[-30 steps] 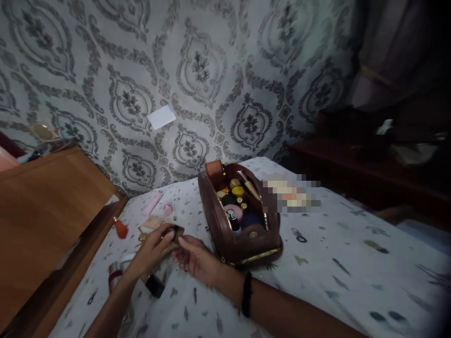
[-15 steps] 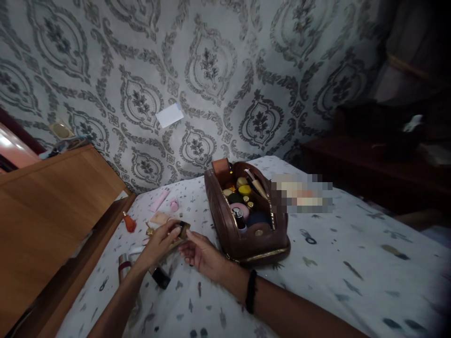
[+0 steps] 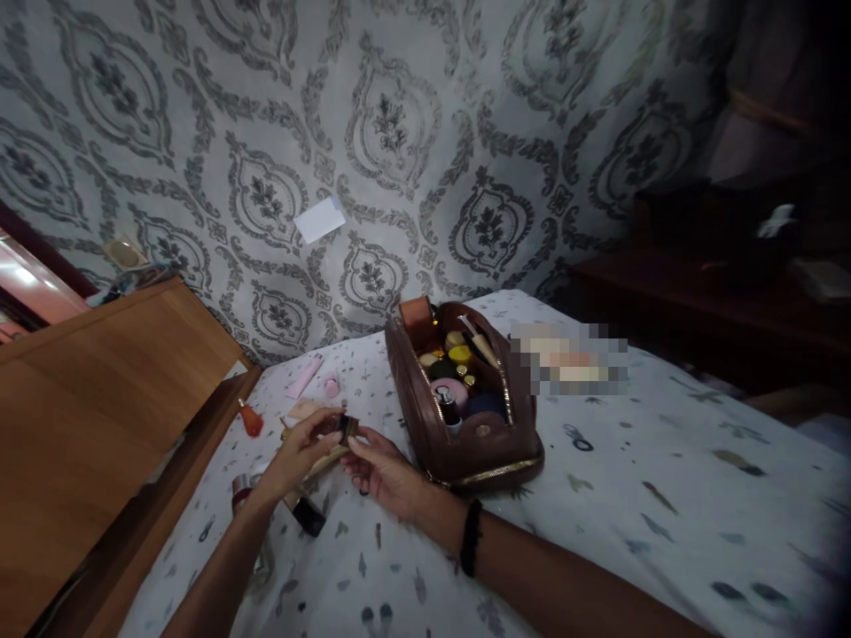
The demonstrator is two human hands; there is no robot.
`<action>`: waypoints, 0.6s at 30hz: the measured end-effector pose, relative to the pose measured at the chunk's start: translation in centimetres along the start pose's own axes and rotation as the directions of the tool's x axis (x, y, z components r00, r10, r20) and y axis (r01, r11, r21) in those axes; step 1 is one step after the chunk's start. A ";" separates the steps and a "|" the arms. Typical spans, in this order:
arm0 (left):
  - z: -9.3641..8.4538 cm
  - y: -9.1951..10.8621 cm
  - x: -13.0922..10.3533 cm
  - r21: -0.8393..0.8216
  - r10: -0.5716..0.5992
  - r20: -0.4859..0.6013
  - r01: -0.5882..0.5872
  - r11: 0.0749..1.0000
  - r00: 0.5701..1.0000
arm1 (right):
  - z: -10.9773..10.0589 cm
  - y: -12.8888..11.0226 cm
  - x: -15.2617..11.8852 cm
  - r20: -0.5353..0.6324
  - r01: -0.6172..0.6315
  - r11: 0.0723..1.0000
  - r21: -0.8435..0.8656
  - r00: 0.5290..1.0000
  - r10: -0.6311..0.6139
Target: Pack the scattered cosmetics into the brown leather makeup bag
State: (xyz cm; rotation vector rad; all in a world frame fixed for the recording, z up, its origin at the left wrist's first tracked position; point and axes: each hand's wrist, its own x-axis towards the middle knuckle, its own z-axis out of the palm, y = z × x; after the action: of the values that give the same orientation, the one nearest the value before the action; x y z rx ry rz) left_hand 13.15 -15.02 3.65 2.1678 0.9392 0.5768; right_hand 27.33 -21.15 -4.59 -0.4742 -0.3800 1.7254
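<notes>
Between my two hands is a small dark, squarish cosmetic item [image 3: 347, 430] with a gold-brown side; its exact kind is not clear. My left hand [image 3: 302, 454] pinches it from the left with thumb and fingers. From the right, my right hand [image 3: 386, 471] has its thumb and fingertips on the item's near edge, the other fingers curled below. To the right stands an unzipped brown leather makeup bag [image 3: 425, 434], filled with jars, gold-capped bottles and tubes. A black-capped bottle [image 3: 307, 516] lies beneath my left wrist, and a silver and dark red bottle [image 3: 240, 489] is partly hidden by that forearm.
Farther left on the patterned bedsheet [image 3: 598, 532] lie a pink tube [image 3: 306, 376], a pink round item [image 3: 331, 385] and an orange bottle [image 3: 250, 418]. A wooden board [image 3: 120, 372] borders the left side. The papered wall [image 3: 392, 115] rises behind the bed.
The small dark item has turned slightly in my fingers, and my right thumb has come closer against it. The view has shifted a little; the bag and other things stay in place.
</notes>
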 end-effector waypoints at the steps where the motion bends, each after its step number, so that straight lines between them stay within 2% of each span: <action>1: 0.0 0.0 0.1 -0.004 0.003 -0.006 -0.003 1.000 1.000 | 0.0 0.1 0.0 -0.002 -0.002 1.000 0.002 1.000 0.002; 5: -0.5 1.0 0.8 0.022 0.005 -0.054 -0.003 1.000 0.999 | -0.2 0.3 0.1 0.029 -0.007 1.000 0.003 1.000 0.007; 9: -1.1 4.0 3.0 0.015 0.057 -0.081 -0.056 0.998 0.995 | -0.4 0.3 0.1 0.058 -0.014 1.000 -0.006 0.998 0.014; 15: -0.2 9.6 8.4 0.028 0.259 -0.079 -0.258 0.966 0.963 | -0.6 0.5 0.3 0.044 -0.020 0.999 -0.026 0.999 0.021; 18: 0.8 11.9 11.6 0.148 0.357 -0.031 -0.349 0.926 0.934 | -0.7 0.6 0.5 0.046 -0.031 0.999 -0.038 0.998 0.032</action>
State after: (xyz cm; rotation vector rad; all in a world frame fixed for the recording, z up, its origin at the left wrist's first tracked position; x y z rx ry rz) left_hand 26.40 -12.46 13.29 2.4817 0.6334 0.7668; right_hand 27.06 -20.83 -5.53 -0.4698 -0.4406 1.7648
